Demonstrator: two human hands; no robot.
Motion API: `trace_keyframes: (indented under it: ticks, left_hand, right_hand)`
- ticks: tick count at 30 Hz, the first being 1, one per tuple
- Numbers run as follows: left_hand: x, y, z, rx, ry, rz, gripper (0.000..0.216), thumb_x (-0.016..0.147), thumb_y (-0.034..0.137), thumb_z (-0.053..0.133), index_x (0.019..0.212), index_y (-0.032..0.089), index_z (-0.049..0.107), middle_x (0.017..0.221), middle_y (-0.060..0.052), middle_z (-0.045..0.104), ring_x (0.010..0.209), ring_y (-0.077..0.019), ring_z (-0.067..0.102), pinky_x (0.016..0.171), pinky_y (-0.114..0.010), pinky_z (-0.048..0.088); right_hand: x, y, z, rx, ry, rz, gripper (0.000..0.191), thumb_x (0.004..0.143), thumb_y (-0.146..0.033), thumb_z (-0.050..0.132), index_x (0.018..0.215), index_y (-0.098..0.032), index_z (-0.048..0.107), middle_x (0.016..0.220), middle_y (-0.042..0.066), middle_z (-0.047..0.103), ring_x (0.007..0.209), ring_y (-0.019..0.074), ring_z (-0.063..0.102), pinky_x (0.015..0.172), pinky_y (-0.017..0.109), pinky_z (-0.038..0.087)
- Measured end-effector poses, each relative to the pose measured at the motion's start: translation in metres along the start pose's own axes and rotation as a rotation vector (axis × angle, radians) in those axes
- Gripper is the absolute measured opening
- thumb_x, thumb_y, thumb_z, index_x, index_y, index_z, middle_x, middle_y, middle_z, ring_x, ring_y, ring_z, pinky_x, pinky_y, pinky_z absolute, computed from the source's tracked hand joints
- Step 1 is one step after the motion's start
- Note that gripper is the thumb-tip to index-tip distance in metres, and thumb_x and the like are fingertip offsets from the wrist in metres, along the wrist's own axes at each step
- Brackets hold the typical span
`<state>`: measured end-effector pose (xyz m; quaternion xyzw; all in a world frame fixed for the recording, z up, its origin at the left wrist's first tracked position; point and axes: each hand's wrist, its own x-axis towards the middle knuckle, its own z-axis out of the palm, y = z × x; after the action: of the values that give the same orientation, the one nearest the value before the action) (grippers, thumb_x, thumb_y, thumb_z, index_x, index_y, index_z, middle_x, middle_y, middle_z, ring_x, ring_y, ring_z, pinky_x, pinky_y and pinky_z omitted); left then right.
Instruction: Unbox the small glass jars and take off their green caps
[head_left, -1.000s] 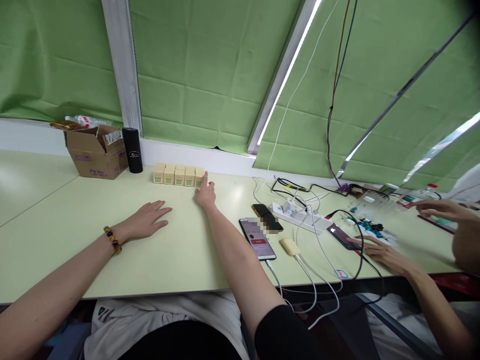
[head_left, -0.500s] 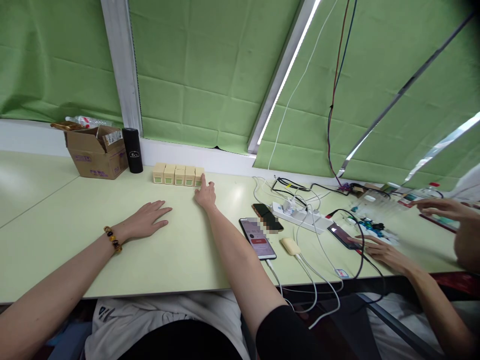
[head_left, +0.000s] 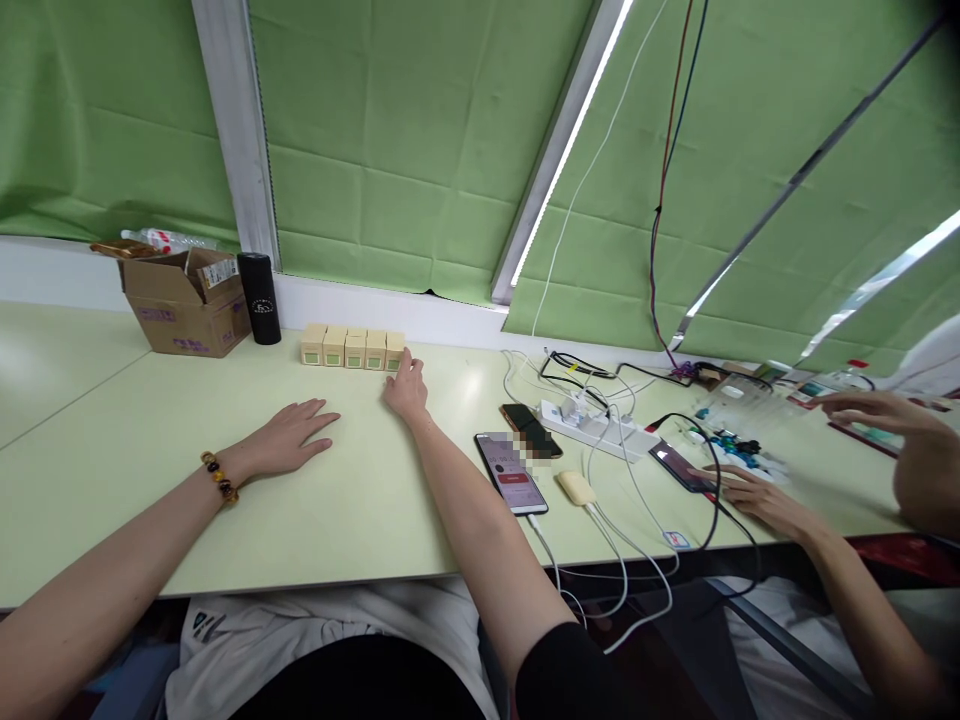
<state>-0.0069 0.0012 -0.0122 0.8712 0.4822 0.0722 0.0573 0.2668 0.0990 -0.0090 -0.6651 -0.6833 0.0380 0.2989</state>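
Several small tan cardboard boxes [head_left: 355, 347] with green-edged labels stand side by side in a row near the back of the table. My right hand [head_left: 407, 388] is at the right end of this row, its fingertips at the side of the last box [head_left: 394, 349]. Its index finger points forward, with the other fingers loosely bent and the thumb close to the box front; I see no grip around a box. My left hand [head_left: 289, 438], with a beaded bracelet on the wrist, lies flat on the table with fingers spread, touching no object.
A carton [head_left: 184, 305] and a black bottle [head_left: 259, 298] stand at back left. To the right lie two phones [head_left: 512, 475], a yellow case [head_left: 576, 488], a power strip [head_left: 600, 430] and tangled cables. Another person's hands [head_left: 765, 495] are at far right, near a phone.
The fingers of my right hand have drawn closer together at the end box. My left hand stays flat. The whole view has shifted slightly.
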Motion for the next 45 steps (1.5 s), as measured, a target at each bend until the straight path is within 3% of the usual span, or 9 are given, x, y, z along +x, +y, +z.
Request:
trace_keyframes:
  ticks: [3, 7, 11, 17, 23, 26, 32, 41, 45]
  left_hand:
    - [0.0, 0.001, -0.002, 0.013, -0.013, -0.005, 0.077, 0.101, 0.074, 0.028, 0.163, 0.028, 0.039, 0.174, -0.01, 0.026, 0.161, -0.0333, 0.025, 0.13, -0.051, 0.02]
    - [0.0, 0.001, -0.002, 0.023, 0.006, 0.004, 0.078, 0.101, 0.074, 0.029, 0.162, 0.027, 0.041, 0.173, -0.01, 0.028, 0.16, -0.034, 0.028, 0.13, -0.05, 0.022]
    - [-0.001, 0.002, -0.003, 0.03, -0.003, -0.003, 0.077, 0.101, 0.073, 0.028, 0.161, 0.026, 0.043, 0.173, -0.011, 0.029, 0.16, -0.0328, 0.027, 0.13, -0.049, 0.022]
    - [-0.001, 0.0, -0.002, 0.016, 0.004, -0.003, 0.077, 0.101, 0.073, 0.03, 0.161, 0.027, 0.043, 0.173, -0.009, 0.029, 0.16, -0.0316, 0.027, 0.131, -0.048, 0.021]
    - [0.001, -0.005, 0.003, 0.005, 0.029, 0.014, 0.076, 0.101, 0.074, 0.032, 0.162, 0.03, 0.042, 0.173, -0.007, 0.028, 0.16, -0.0321, 0.028, 0.131, -0.048, 0.021]
    - [0.001, -0.005, 0.002, 0.007, 0.021, 0.007, 0.076, 0.101, 0.073, 0.031, 0.162, 0.029, 0.041, 0.174, -0.008, 0.027, 0.161, -0.0321, 0.026, 0.131, -0.049, 0.02]
    - [0.001, -0.001, -0.002, 0.012, -0.002, 0.004, 0.077, 0.101, 0.073, 0.03, 0.162, 0.028, 0.041, 0.174, -0.009, 0.026, 0.161, -0.033, 0.025, 0.131, -0.051, 0.02]
    - [0.002, -0.003, 0.001, 0.018, 0.023, 0.013, 0.078, 0.1, 0.074, 0.029, 0.161, 0.028, 0.044, 0.172, -0.008, 0.03, 0.159, -0.0336, 0.029, 0.13, -0.049, 0.022]
    - [0.003, -0.006, 0.004, 0.012, 0.038, 0.024, 0.077, 0.1, 0.074, 0.03, 0.16, 0.028, 0.045, 0.172, -0.007, 0.031, 0.159, -0.0328, 0.03, 0.13, -0.048, 0.023]
  right_hand:
    - [-0.007, -0.001, 0.0, -0.042, -0.037, -0.088, 0.061, 0.101, -0.028, 0.048, 0.158, -0.024, 0.029, 0.145, 0.017, 0.045, 0.121, 0.0277, 0.058, 0.086, 0.039, 0.056]
    - [-0.014, -0.001, 0.001, -0.114, -0.118, -0.211, 0.033, 0.101, -0.026, 0.049, 0.132, -0.025, 0.06, 0.132, 0.013, 0.058, 0.123, 0.0289, 0.054, 0.095, 0.041, 0.053]
    - [-0.019, -0.001, 0.0, -0.126, -0.133, -0.25, 0.028, 0.102, -0.024, 0.047, 0.121, -0.024, 0.068, 0.126, 0.011, 0.063, 0.121, 0.0281, 0.052, 0.095, 0.04, 0.052]
    - [-0.023, -0.003, 0.0, -0.129, -0.127, -0.275, 0.029, 0.101, -0.024, 0.048, 0.123, -0.024, 0.067, 0.127, 0.012, 0.062, 0.122, 0.0291, 0.052, 0.095, 0.041, 0.052]
    - [-0.013, 0.001, 0.0, -0.072, -0.042, -0.145, 0.056, 0.098, -0.023, 0.053, 0.152, -0.019, 0.039, 0.137, 0.016, 0.052, 0.12, 0.0286, 0.056, 0.104, 0.042, 0.049]
    - [-0.006, 0.005, 0.0, -0.019, -0.042, -0.055, 0.058, 0.098, -0.022, 0.053, 0.153, -0.018, 0.035, 0.134, 0.016, 0.051, 0.12, 0.0273, 0.057, 0.102, 0.039, 0.05]
    - [-0.004, 0.004, 0.0, -0.026, -0.03, -0.06, 0.065, 0.095, -0.017, 0.054, 0.154, -0.016, 0.03, 0.133, 0.017, 0.048, 0.12, 0.0282, 0.057, 0.102, 0.039, 0.05]
    - [-0.012, 0.002, -0.027, -0.002, -0.062, -0.116, 0.064, 0.098, -0.021, 0.053, 0.156, -0.023, 0.026, 0.144, 0.017, 0.043, 0.125, 0.0284, 0.056, 0.089, 0.038, 0.056]
    - [-0.015, -0.005, -0.042, -0.045, -0.064, -0.132, 0.063, 0.099, -0.024, 0.054, 0.156, -0.023, 0.028, 0.146, 0.017, 0.045, 0.124, 0.0287, 0.058, 0.092, 0.039, 0.055]
